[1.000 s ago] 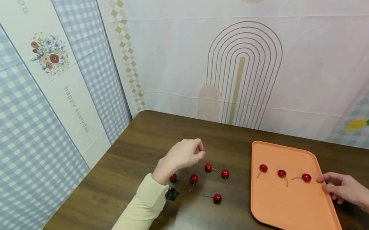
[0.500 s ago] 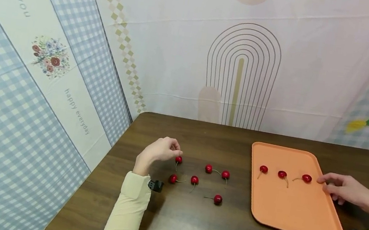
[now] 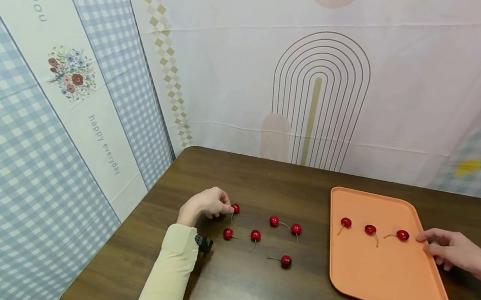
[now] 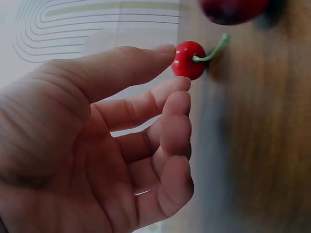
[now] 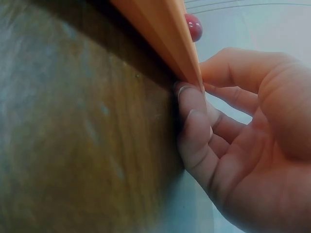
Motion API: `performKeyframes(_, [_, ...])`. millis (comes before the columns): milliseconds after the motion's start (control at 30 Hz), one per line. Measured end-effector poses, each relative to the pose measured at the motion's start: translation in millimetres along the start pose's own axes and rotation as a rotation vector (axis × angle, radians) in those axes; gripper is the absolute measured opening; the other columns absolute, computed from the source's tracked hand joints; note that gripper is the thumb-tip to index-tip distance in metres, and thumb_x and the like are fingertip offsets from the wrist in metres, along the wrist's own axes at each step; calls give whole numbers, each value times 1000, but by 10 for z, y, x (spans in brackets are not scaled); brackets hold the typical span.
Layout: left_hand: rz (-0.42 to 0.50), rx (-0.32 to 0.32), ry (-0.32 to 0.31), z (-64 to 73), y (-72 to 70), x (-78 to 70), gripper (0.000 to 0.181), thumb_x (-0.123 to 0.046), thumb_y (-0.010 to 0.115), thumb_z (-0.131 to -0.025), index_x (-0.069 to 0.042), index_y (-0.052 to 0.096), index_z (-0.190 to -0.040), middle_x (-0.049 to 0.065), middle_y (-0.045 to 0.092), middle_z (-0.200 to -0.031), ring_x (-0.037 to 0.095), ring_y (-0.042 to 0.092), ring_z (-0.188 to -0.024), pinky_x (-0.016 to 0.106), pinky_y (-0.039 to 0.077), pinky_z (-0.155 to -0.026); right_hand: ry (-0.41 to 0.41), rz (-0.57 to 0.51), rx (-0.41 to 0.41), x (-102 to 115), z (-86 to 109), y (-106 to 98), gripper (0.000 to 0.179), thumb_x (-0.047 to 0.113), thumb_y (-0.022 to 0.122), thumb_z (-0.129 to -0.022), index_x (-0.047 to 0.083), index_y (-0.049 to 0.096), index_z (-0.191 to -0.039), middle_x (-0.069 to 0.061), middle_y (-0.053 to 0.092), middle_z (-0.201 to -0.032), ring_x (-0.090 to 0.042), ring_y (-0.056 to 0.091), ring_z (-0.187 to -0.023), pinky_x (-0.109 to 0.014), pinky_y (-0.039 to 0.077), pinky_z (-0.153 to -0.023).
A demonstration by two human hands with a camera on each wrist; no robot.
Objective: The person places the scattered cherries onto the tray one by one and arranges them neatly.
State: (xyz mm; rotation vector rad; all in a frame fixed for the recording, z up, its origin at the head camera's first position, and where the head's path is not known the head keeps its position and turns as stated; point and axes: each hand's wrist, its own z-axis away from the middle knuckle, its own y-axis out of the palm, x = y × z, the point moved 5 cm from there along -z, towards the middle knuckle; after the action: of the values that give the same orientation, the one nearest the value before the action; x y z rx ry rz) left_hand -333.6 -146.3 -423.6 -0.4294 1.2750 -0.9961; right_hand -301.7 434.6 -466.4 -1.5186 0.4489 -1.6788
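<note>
My left hand (image 3: 205, 204) is at a red cherry (image 4: 187, 65) on the left part of the table. In the left wrist view the thumb tip and index fingertip pinch the cherry's side, its green stem pointing away; the other fingers are curled below. Several more cherries with thin stems lie to the right and nearer, among them one cherry (image 3: 255, 235) just in front. On the right side, my right hand (image 3: 459, 251) grips the orange tray (image 3: 382, 288) by its right rim, thumb on top and fingers against the outer underside.
Across the tray's upper half lie three cherries in a row, the rightmost cherry (image 3: 402, 235) close to my right fingertips. The dark wooden table (image 3: 248, 294) ends at a patterned cloth backdrop (image 3: 233, 67) behind and at the left.
My left hand has moved left and down from above the loose cherries to the far-left cherry, where its fingertips now meet it. The right hand has stayed on the tray rim.
</note>
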Motion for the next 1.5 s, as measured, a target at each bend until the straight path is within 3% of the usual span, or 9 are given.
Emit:
performKeyframes(333, [-12, 20, 1, -100, 130, 54, 16, -23, 72, -88, -11, 63, -81, -2, 53, -64, 11, 50, -57, 25, 45, -51, -78, -38, 36, -5, -2, -17, 30, 19, 57, -99, -4, 56, -119, 1, 55, -74, -16, 54, -60, -29, 48, -53])
performKeyframes(767, [-49, 12, 10, -110, 126, -39, 11, -9, 65, -89, -10, 62, -78, 1, 55, -63, 11, 49, -56, 24, 44, -50, -94, -50, 46, -24, 14, -24, 25, 17, 56, -99, -1, 58, -116, 2, 55, -74, -16, 54, -60, -29, 49, -52])
performKeyframes(1067, [-224, -75, 144, -123, 78, -455, 10, -12, 63, -87, -15, 65, -77, -4, 57, -72, 12, 51, -70, 27, 42, -65, -82, -50, 53, -37, 16, -37, 33, 21, 56, -99, -5, 56, -119, 1, 56, -75, -18, 55, -61, -30, 49, -53])
performKeyframes(1367, [-232, -84, 216, -167, 171, -874, 7, -9, 61, -87, -12, 67, -83, -4, 56, -73, 12, 50, -69, 26, 41, -62, -86, -40, 41, -53, 12, -21, 30, 18, 56, -99, -5, 56, -118, 2, 55, -75, -16, 55, -60, -29, 49, -53])
performKeyframes(1500, [-256, -80, 239, -209, 245, -1054, 10, -9, 60, -87, -15, 65, -81, -6, 56, -73, 10, 50, -69, 24, 41, -63, -93, -33, 36, -50, 4, -19, 29, 17, 56, -99, -5, 56, -118, 2, 55, -74, -16, 54, -60, -29, 48, -52])
